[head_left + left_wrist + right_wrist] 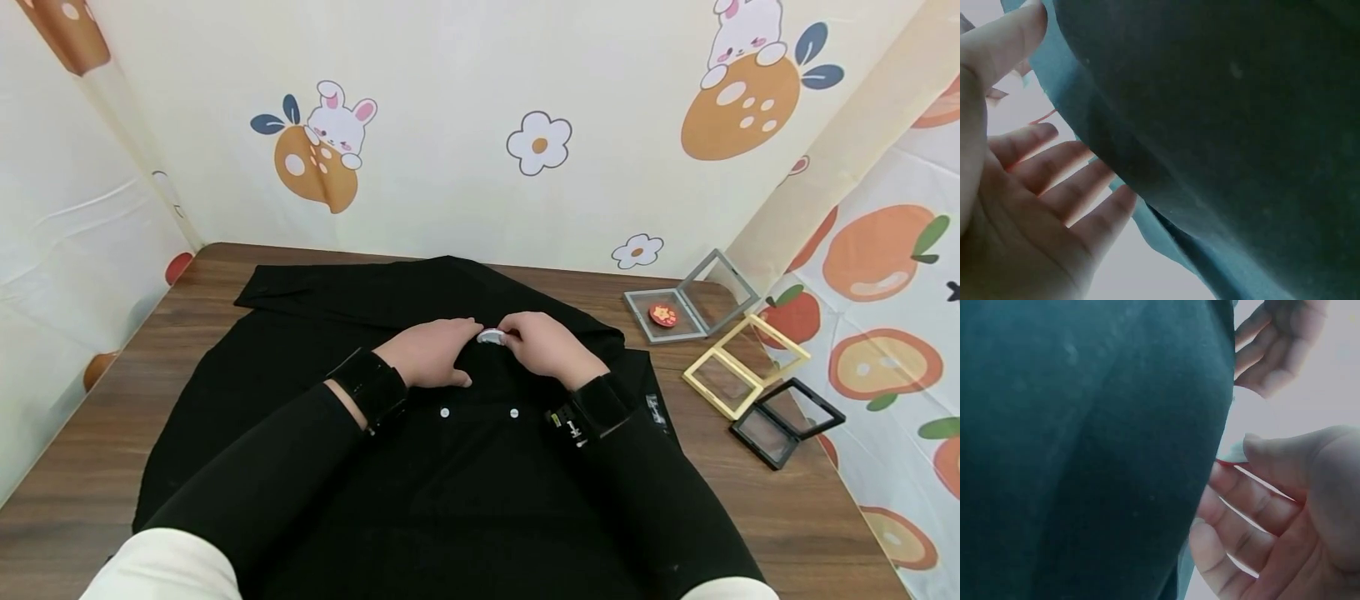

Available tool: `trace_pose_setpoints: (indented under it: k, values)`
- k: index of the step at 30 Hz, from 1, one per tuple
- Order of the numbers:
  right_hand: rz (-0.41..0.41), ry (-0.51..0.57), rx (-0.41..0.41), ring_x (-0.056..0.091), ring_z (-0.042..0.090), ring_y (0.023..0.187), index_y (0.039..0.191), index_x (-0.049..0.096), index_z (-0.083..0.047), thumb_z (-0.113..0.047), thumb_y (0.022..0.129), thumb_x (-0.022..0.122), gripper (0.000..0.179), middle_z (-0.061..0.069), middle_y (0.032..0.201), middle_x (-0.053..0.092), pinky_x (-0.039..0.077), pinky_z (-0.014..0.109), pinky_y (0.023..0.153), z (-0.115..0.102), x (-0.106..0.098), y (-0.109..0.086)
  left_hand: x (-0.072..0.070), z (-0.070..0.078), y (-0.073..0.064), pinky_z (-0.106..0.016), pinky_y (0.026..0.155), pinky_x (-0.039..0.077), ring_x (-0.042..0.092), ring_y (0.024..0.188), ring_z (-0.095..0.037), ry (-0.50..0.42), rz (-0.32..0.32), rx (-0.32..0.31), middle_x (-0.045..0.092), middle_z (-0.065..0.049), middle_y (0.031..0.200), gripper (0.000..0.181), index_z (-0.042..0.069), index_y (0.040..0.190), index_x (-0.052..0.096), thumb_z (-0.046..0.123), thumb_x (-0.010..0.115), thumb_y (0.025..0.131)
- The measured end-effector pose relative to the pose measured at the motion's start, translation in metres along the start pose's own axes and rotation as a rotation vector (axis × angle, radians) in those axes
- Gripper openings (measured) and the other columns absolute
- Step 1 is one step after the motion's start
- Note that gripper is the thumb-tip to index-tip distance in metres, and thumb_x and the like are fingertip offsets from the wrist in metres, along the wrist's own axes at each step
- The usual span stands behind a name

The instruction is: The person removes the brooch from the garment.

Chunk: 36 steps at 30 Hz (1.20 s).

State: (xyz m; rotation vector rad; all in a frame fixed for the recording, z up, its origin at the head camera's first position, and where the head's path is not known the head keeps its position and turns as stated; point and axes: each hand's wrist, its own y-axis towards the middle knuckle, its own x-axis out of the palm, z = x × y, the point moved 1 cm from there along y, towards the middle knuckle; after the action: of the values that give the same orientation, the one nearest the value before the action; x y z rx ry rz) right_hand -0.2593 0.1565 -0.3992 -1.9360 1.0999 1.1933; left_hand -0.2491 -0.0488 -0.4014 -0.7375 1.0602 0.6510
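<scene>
A black buttoned garment (450, 500) is spread over the wooden table. Near its top middle, my right hand (551, 350) pinches a small white disc (491, 336) with a reddish edge. Thumb and index finger grip that disc (1240, 428) in the right wrist view, close against the dark cloth. My left hand (435, 354) rests on the garment just left of the disc, thumb spread away. In the left wrist view its fingers (1054, 169) extend loosely, their tips at the cloth edge. Two white buttons, the left one (445, 412) included, show below the hands.
At the right stand three hinged clear-windowed cases, all unfolded: a grey one (651, 293) holding a red flower-patterned disc (663, 315), a yellow one (723, 354) and a black one (795, 433). A patterned sheet (450, 167) hangs behind the table (67, 508).
</scene>
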Motion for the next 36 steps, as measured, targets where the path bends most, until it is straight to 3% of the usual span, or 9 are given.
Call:
trace_pose_setpoints:
  k: [6,21,28,36]
  values:
    - [-0.013,0.017,0.035,0.06,0.02,0.083,0.115,0.074,-0.008,-0.019,0.108,0.058,0.021,0.004,0.102,0.069,0.05,0.038,0.082,0.004,-0.001,0.008,-0.001,0.002,0.001,-0.04,0.119,0.034,0.041,0.146,-0.023,-0.015,0.029,0.028,0.041,-0.007,0.161,0.088,0.01,0.162,0.031,0.033,0.08,0.093]
    - [-0.07,0.004,0.053,0.061,0.02,0.086,0.123,0.074,-0.009,-0.018,0.109,0.055,0.026,0.005,0.108,0.07,0.05,0.039,0.087,0.002,-0.001,0.021,-0.001,0.001,0.009,-0.043,0.12,0.033,0.034,0.15,-0.028,0.057,0.012,0.023,0.026,-0.01,0.168,0.087,0.016,0.164,0.03,0.037,0.078,0.094]
    - [-0.06,-0.031,0.067,0.06,0.02,0.08,0.13,0.069,-0.007,-0.017,0.107,0.058,0.028,0.004,0.093,0.066,0.051,0.037,0.08,0.001,0.004,0.023,0.0,-0.002,0.014,-0.044,0.121,0.029,0.031,0.152,-0.03,0.073,-0.014,0.014,0.026,-0.013,0.168,0.085,0.014,0.163,0.032,0.039,0.076,0.095]
    - [-0.047,-0.151,0.086,0.059,0.029,0.114,0.139,0.063,-0.005,-0.022,0.105,0.062,0.039,0.014,0.128,0.06,0.051,0.044,0.097,-0.003,0.009,0.017,0.0,-0.005,0.017,-0.045,0.123,0.027,0.028,0.153,-0.031,0.099,-0.039,0.002,0.028,-0.014,0.167,0.079,0.013,0.161,0.037,0.043,0.071,0.097]
